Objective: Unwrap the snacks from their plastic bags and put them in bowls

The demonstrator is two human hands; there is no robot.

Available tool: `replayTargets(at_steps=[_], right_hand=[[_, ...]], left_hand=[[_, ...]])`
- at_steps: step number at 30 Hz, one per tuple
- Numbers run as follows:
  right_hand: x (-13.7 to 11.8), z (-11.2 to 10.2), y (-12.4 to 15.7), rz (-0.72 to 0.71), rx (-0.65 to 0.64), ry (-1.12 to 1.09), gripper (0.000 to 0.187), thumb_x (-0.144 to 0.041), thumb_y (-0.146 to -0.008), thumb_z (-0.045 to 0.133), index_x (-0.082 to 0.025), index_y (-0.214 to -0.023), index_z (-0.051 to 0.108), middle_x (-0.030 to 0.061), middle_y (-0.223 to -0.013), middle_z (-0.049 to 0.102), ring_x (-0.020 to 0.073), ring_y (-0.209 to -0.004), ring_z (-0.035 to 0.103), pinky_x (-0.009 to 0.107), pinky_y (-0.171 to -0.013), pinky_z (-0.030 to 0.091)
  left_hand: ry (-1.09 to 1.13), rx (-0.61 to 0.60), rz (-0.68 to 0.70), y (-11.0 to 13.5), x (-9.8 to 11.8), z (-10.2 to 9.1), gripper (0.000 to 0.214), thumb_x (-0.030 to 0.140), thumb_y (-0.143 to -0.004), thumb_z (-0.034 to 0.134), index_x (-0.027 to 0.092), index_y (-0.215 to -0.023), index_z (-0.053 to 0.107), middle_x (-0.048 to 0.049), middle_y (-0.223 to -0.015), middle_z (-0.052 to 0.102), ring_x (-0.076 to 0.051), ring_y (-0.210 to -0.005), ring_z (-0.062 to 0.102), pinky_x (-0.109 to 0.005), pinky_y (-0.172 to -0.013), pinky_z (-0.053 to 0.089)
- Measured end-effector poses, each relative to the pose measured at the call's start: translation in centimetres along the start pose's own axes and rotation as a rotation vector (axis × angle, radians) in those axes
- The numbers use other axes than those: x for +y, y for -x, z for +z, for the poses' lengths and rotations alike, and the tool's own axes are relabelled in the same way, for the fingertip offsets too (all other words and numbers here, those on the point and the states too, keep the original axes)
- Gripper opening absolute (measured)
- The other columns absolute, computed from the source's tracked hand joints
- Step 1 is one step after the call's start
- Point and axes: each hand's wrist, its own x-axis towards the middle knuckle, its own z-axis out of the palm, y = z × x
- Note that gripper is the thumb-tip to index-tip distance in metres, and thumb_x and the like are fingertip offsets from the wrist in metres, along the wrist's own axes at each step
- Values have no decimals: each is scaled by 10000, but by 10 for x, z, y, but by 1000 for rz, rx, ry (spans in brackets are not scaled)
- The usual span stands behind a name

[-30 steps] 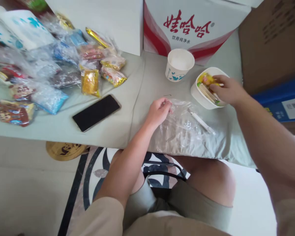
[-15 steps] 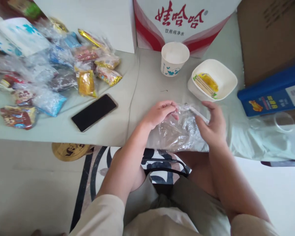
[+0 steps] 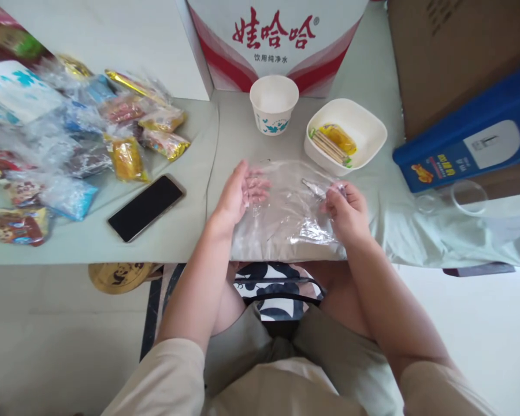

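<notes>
A clear plastic bag (image 3: 281,199) is stretched between my hands at the table's front edge. My right hand (image 3: 349,214) is closed on the bag's right side, thumb against the fingers. At the bag's left side, my left hand (image 3: 240,193) has its fingers spread; they seem to lie inside or behind the film, I cannot tell which. Beyond the bag stand a white paper cup (image 3: 274,107) with blue leaf prints and a white square bowl (image 3: 370,136). The bowl holds a bundle of thin sticks (image 3: 329,147) and a yellow packet (image 3: 341,137).
A black phone (image 3: 146,208) lies to the left, near a heap of wrapped snacks (image 3: 123,156). At the back stand a white and red carton (image 3: 277,34) and a brown box (image 3: 450,63). A blue package (image 3: 472,127) and a clear plastic cup (image 3: 468,197) are on the right.
The bag, crumpled before, is now spread wider. My left hand has opened its fingers and moved left; my right hand has closed on the bag. The camera view has shifted.
</notes>
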Motion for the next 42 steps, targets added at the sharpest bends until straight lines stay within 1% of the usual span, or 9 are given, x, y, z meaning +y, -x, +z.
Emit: replayTargets(at_steps=[5,8,12,16,20,29,34,37,42], right_hand=[[-5,-9,-5,39,120,-203,453,-625,-784,748,-324,-1086,594,-84,-669,582,100,-461,515,236,-435,443],[-11,-12,-3,34,49,-220,595,-768,-753,676,-339,-1158,596,3,-960,716,208,-799,722,364,-672,604],[-15,-8,1,121,-49,-239,724,-896,-669,630,-297,-1075,658,82,-1101,755,304,-1048,731,492,-858,619],[-12,-1,3,237,-188,-233,589,-785,-641,780,-273,-914,681,45,-902,768,253,-852,744,443,-791,636],[-5,2,1,318,-78,-231,453,-589,-639,896,-256,-804,637,-56,-637,640,125,-523,610,284,-565,582],[4,-12,-8,52,61,-40,688,-420,-779,795,-405,-1370,442,-51,-865,698,122,-514,570,275,-491,494],[4,-18,-10,-61,62,29,381,-498,-848,706,-353,-1174,572,-31,-859,651,121,-559,547,282,-525,491],[0,-13,-7,-114,24,-2,379,-461,-784,761,-314,-1113,640,-29,-873,628,125,-654,567,308,-633,541],[-6,-15,-3,-194,97,422,345,-316,-753,748,-254,-1092,731,-29,-781,622,136,-644,529,335,-689,523]], left_hand=[[-154,-30,23,10,1,0,637,272,-622,894,254,-1185,597,-14,-883,765,-135,-582,691,-198,-485,469],[-144,71,90,11,3,-2,563,181,-621,834,257,-1123,591,32,-815,744,-70,-481,587,-170,-428,382],[-13,226,187,6,7,-7,392,162,-641,786,251,-984,619,53,-755,707,-37,-447,463,-169,-400,327],[127,310,267,3,9,-16,193,235,-725,772,235,-834,613,40,-730,665,-51,-509,509,-184,-473,430],[120,322,223,3,8,-21,234,313,-793,776,230,-796,557,32,-732,671,-83,-622,644,-194,-577,521],[17,460,214,8,12,-34,182,311,-882,671,241,-778,540,73,-521,566,-69,-431,533,-183,-439,391],[-40,413,264,12,11,-34,179,339,-835,731,258,-915,593,63,-570,609,-84,-481,570,-182,-475,422],[-98,329,359,14,9,-35,386,301,-784,779,300,-1127,602,40,-736,699,-101,-605,641,-201,-586,492],[-567,148,409,13,-1,-42,412,137,-666,796,235,-1057,713,23,-801,686,-107,-704,630,-224,-709,501]])
